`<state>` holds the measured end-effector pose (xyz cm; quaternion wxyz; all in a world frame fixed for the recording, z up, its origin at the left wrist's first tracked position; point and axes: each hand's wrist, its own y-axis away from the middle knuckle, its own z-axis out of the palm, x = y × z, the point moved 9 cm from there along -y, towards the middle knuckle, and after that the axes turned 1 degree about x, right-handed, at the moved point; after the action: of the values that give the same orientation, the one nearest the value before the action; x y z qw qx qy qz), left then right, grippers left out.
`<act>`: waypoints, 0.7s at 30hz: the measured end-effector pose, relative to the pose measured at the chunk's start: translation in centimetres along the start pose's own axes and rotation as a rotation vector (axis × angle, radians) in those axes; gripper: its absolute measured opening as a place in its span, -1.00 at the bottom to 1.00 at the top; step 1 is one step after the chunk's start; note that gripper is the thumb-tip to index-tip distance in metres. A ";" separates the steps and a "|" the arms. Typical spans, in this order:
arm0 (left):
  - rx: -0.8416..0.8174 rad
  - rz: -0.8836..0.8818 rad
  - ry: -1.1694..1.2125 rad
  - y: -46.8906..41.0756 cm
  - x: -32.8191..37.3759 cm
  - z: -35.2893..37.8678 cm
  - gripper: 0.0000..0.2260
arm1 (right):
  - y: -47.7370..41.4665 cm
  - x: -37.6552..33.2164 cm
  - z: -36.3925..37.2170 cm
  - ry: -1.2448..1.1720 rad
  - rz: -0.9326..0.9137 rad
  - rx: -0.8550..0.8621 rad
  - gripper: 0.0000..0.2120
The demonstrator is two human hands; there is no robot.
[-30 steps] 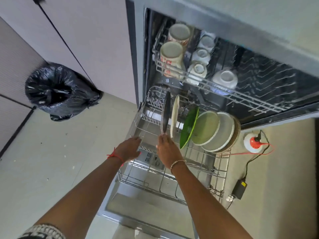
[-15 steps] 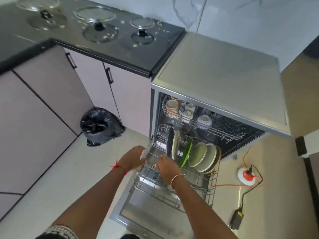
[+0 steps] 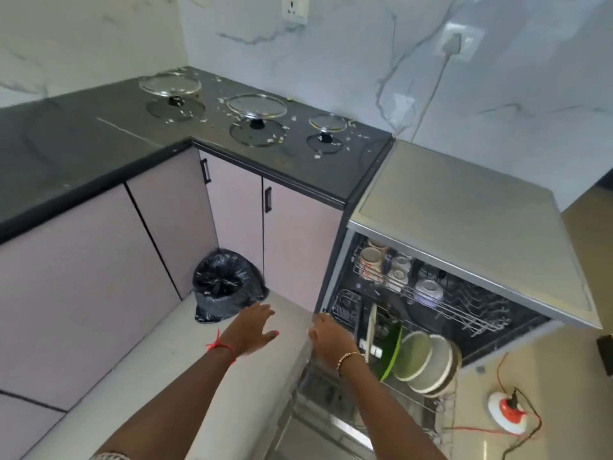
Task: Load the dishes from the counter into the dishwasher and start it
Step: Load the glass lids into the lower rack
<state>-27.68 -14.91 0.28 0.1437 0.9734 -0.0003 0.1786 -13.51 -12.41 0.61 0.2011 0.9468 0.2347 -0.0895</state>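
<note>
While the dishwasher stands open at the counter's right end, both arms reach out in front of it, so here is how it looks from where I stand. The left hand hangs over the floor, fingers spread and flat, nothing in it, just this side of the black bin bag that sits in the corner under the cabinets. The right hand is down at the front left corner of the lower rack. It is blurred, and I cannot tell whether its fingers grip the wire there or only hover by it. In that rack a white plate stands on edge near the left side, a green plate leans just to its right, and a row of pale plates leans one against another at the right edge. Up in the upper rack, mugs stand along the left edge with small cups beside them, and a white bowl sits nearer the middle. On the dark counter three glass lids rest on their knobs: the largest lid near the back edge, the middle lid to its right, the smallest lid closest to the end by the dishwasher, with food scraps scattered around them. On the floor to the right lies a red and white cord reel with a black plug in it.
</note>
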 end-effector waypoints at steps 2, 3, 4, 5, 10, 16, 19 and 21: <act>-0.026 0.011 -0.016 -0.3 -2.8 -1.3 -0.48 | -2.2 -1.5 -0.3 -0.017 0.034 0.012 -0.58; -0.026 0.015 -0.021 -0.6 -4.8 -2.2 -0.46 | -3.4 -2.7 -0.5 -0.030 0.052 0.025 -0.58; -0.012 0.021 -0.025 -0.8 -6.3 -3.3 -0.42 | -4.4 -3.8 -0.8 -0.032 0.064 0.037 -0.59; 0.003 0.024 -0.034 -1.1 -8.0 -4.6 -0.40 | -5.4 -5.1 -1.2 -0.029 0.072 0.049 -0.59; 0.051 0.027 -0.020 -2.2 -14.3 -9.8 -0.53 | -9.9 -10.4 -3.0 -0.027 0.104 0.099 -0.62; 0.150 0.029 0.039 -5.1 -19.1 -14.9 -0.57 | -14.8 -15.7 -6.0 0.005 0.047 0.138 -0.63; 0.154 0.018 0.050 -7.0 -21.1 -16.0 -0.56 | -17.8 -16.7 -7.7 -0.006 0.024 0.183 -0.64; 0.155 -0.009 0.069 -8.8 -22.7 -16.5 -0.57 | -20.0 -17.0 -8.7 -0.014 0.015 0.203 -0.64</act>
<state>-54.18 -3.00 4.70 0.0688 0.9748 0.0228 0.2111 -37.31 0.55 6.17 0.1065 0.9634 0.2160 -0.1178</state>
